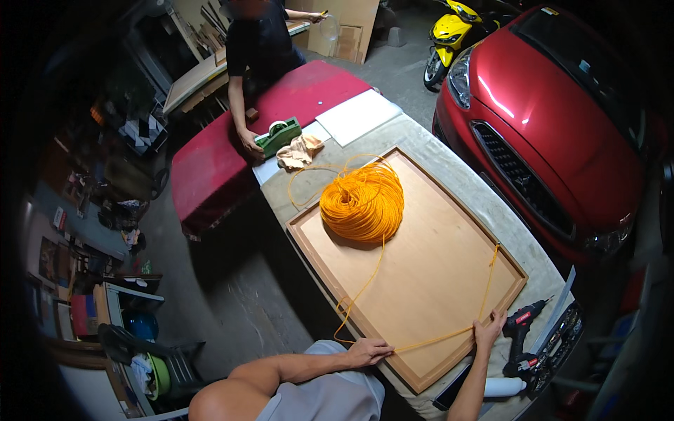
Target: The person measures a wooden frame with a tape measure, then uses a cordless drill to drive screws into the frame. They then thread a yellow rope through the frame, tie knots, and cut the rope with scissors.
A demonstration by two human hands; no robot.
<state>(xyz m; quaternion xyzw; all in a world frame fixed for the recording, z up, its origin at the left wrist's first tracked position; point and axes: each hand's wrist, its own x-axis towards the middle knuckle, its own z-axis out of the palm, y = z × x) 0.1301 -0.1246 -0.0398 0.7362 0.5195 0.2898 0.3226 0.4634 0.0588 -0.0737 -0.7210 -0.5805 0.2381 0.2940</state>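
A shallow wooden frame with a flat light-brown back panel (428,281) lies on the table. On its far-left part rests a big coil of orange cord (362,203), from which one strand runs down over the frame's left side. My left hand (370,352) pinches the cord at the near-left edge of the frame. At the near-right edge, my right hand (489,328) grips the cord too, its fingers partly hidden. Between my hands the cord stretches across the panel's near corner, and from my right hand it runs to the frame's far-right rim, where it looks fastened.
Right of the frame lie a cordless drill (521,326), a white bottle (504,387) and a tray of bits (558,347). Beyond the coil are a crumpled cloth (300,151) and a green tape dispenser (282,137), touched by another person's hand (250,142). A red car (540,126) stands at right.
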